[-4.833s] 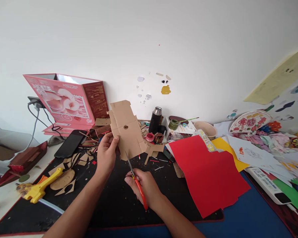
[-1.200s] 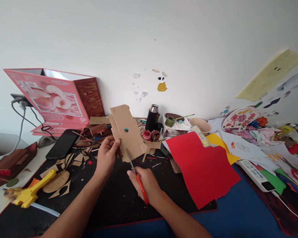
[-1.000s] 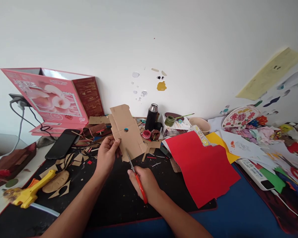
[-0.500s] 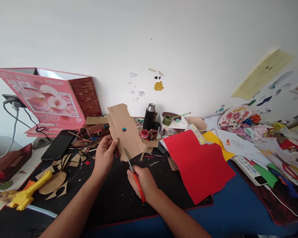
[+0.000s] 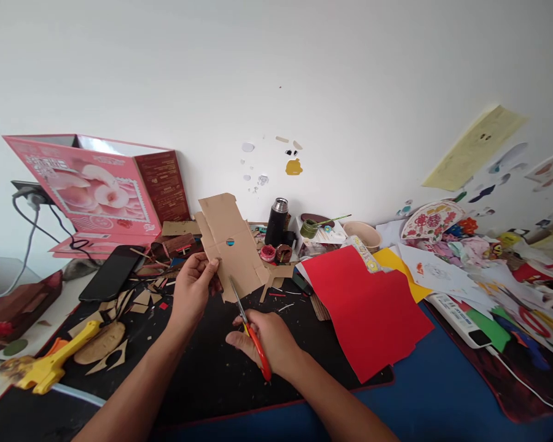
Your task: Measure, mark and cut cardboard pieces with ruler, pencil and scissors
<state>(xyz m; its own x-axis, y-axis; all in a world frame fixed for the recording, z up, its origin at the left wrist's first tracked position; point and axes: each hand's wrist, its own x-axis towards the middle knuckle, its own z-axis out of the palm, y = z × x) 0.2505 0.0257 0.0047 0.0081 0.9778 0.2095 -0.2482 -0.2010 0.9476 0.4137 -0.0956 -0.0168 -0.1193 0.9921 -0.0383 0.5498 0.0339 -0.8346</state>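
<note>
Head view: right hand (image 5: 274, 344) grips scissors (image 5: 255, 339), thumb spread wider than a moment ago; I judge the scissors reopened mid-cut. Left hand (image 5: 194, 285) pinches the cardboard (image 5: 242, 259).

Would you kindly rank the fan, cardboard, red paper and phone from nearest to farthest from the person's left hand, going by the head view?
1. Cardboard, held in the left hand.
2. Phone, lying to that hand's left.
3. Red paper, over on its right.
4. Fan, farther right, towards the back.
</note>
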